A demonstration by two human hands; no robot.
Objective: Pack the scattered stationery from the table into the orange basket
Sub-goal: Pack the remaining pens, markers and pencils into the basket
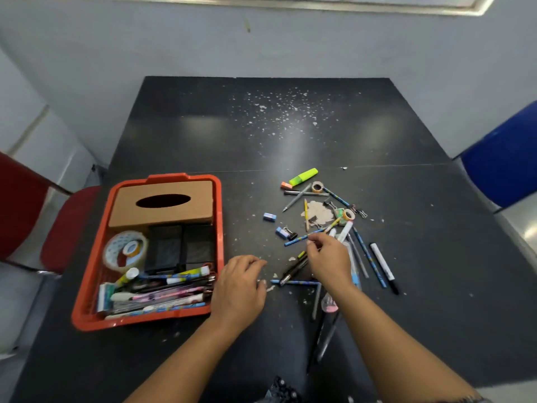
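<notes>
Basket: my orange basket (219, 228) sat near the tabletop's left edge.
Left hand (239, 289): relaxed, empty, beside it.
Right hand (329, 261): apparently pinching a blue pencil (299, 238).
Room: far tabletop (203, 135) open.

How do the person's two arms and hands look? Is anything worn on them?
Both forearms are bare up to the picture's lower edge: no sleeves, watch or bracelet show. The left hand and right hand wear no gloves, and no rings are visible, though the picture is slightly blurred.
</notes>
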